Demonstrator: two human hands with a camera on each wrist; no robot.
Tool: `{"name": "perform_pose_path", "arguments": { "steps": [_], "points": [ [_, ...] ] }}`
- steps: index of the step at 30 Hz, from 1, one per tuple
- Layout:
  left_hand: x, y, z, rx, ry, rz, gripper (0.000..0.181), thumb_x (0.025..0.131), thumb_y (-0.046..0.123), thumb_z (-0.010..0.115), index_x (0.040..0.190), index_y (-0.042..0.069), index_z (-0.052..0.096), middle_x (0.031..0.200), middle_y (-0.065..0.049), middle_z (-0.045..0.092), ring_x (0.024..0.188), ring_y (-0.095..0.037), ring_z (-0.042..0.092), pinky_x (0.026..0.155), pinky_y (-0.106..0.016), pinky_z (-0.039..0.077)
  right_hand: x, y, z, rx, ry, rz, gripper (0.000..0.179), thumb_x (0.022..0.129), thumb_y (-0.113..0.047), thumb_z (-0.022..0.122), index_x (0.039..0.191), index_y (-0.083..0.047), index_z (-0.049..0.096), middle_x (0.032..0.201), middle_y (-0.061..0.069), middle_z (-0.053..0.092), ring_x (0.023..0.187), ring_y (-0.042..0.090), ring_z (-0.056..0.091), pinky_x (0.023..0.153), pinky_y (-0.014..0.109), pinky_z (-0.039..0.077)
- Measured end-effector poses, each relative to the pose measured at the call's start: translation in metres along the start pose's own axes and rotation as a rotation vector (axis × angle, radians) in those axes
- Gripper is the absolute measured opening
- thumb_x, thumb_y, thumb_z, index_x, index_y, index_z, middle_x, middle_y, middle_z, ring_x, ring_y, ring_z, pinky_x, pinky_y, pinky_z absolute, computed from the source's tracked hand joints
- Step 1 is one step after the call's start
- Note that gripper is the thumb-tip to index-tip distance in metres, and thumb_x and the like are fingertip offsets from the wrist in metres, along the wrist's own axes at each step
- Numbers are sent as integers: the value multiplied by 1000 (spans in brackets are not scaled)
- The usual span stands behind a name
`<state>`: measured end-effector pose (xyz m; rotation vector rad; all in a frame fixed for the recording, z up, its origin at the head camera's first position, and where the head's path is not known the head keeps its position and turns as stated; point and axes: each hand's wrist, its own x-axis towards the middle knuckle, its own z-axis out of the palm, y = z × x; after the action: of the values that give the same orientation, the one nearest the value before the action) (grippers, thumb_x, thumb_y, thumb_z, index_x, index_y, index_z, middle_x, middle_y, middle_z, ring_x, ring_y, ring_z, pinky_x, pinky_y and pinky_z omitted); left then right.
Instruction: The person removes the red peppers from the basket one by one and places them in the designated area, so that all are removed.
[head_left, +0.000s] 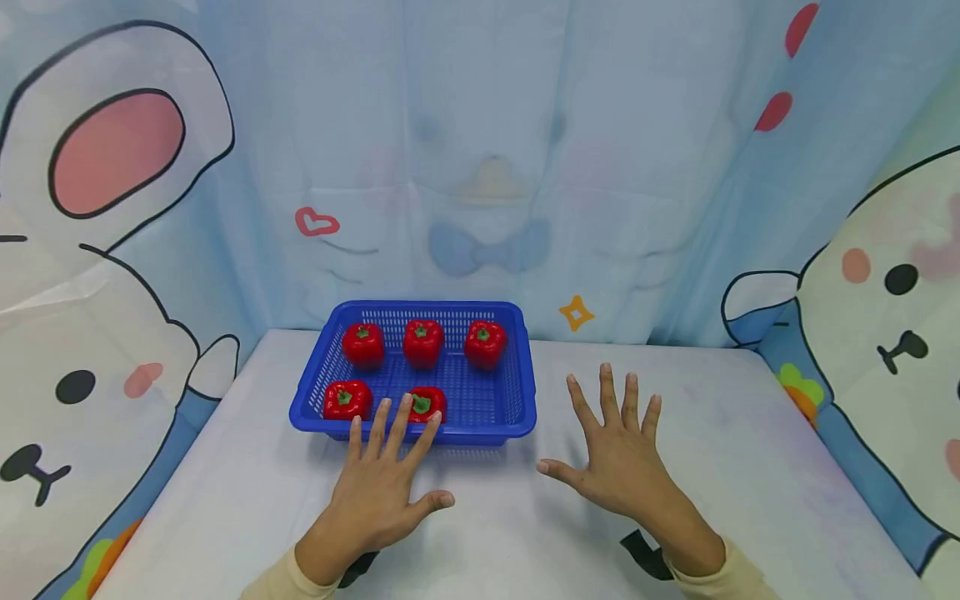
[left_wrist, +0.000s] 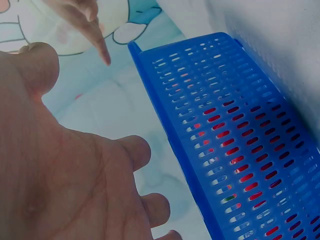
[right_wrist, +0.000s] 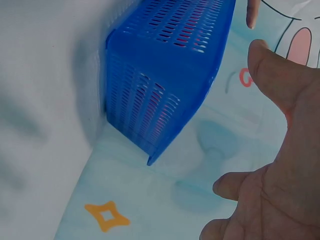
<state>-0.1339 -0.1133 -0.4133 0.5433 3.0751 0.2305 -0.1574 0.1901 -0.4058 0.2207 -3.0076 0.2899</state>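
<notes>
Cream sleeves (head_left: 723,579) lay closest to the camera, a dark strap (head_left: 647,557) at each wrist. Beyond them hung my left hand (head_left: 378,500), palm down, fingers spread and holding nothing; from above they overlapped the near side of the blue basket (head_left: 487,435) and one pepper (head_left: 424,402), though the left wrist view showed a gap. My right hand (head_left: 622,467) hung over the table (head_left: 720,417), right of the basket and apart from it, fingers likewise spread. On the table the basket held five red peppers (head_left: 423,344), two in the near row, three in the far. I judged it light, fairly stiff plastic, best held by the rim (head_left: 529,375) at both ends. The peppers looked firm, smooth, perhaps slippery, best cupped around their sides. Farthest off hung a pale blue curtain (head_left: 630,125).
</notes>
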Motion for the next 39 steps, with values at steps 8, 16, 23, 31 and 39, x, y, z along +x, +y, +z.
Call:
{"name": "perform_pose_path", "arguments": {
  "steps": [8, 16, 23, 31, 39],
  "points": [
    [2, -10, -8, -28, 32, 7, 88, 88, 73, 41, 158, 30, 12, 167, -11, -3, 152, -42, -9, 119, -66, -1, 1, 0, 3, 20, -3, -16, 117, 72, -78, 63, 159, -18, 13, 163, 23, -12, 145, 53, -18, 110, 74, -16],
    [18, -72, -41, -271, 247, -188, 66, 98, 47, 50, 153, 14, 36, 161, -25, 19, 148, -52, 9, 115, -72, 8, 2, -8, 3, 276, -38, -151, 101, 83, -60, 67, 159, -21, 14, 165, 20, 0, 149, 51, -6, 115, 71, -3],
    [39, -142, -19, -594, 241, -415, 56, 102, 33, 47, 153, 13, 35, 163, -22, 16, 149, -47, 14, 114, -69, 18, 22, -30, 9, 427, -46, -256, 89, 87, -48, 69, 158, -24, 21, 166, 11, 15, 152, 40, 10, 120, 62, 10],
    [47, -170, 18, -1242, 229, -357, 52, 105, 26, 40, 156, 29, 28, 167, -8, 9, 152, -38, 15, 120, -58, 20, 58, -62, 26, 526, -111, -323, 81, 90, -40, 69, 157, -26, 26, 163, 8, 27, 150, 35, 26, 115, 59, 30],
    [49, -175, 30, -1463, 206, -237, 52, 105, 27, 33, 155, 34, 23, 167, -3, 2, 150, -35, 14, 121, -57, 20, 100, -87, 36, 613, -245, -358, 62, 90, -35, 70, 146, -27, 47, 158, 9, 37, 146, 33, 35, 111, 60, 37]
  ]
}}
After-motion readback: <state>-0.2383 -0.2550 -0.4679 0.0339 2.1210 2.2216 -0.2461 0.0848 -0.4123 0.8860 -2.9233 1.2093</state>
